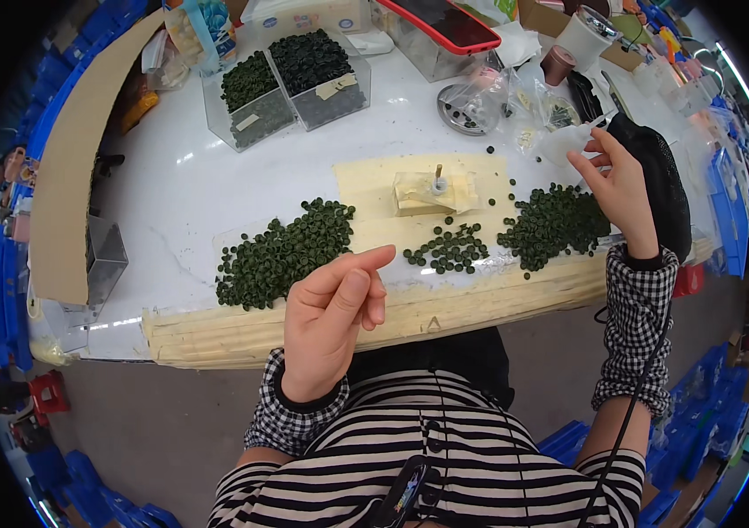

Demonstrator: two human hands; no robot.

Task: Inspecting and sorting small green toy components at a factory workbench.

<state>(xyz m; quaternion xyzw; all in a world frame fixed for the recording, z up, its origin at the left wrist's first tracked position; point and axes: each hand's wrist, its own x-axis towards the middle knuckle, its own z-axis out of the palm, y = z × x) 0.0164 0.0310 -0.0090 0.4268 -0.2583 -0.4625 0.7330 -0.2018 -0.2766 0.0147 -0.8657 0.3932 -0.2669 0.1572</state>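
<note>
My left hand [329,321] is closed above the table's near edge, thumb pressed to its curled fingers. Whatever it may pinch is too small to make out. At the right, my right hand [621,180] has thumb and index finger on a translucent white squeeze bottle [559,143] with a thin nozzle. Whether the bottle is lifted I cannot tell. In the middle stands a tape-wrapped block [423,194] with an upright metal pin [439,173]. Around it lie a left pile [295,251], a small middle group [452,249] and a right pile [555,224] of dark green button-like discs.
A clear two-part bin [304,84] of dark discs stands at the back left. Near it rises a cardboard sheet [84,158]. A red-cased phone [445,22], a round metal dish [467,110] and plastic bags lie behind. Black mesh fabric [660,176] hangs beside my right hand.
</note>
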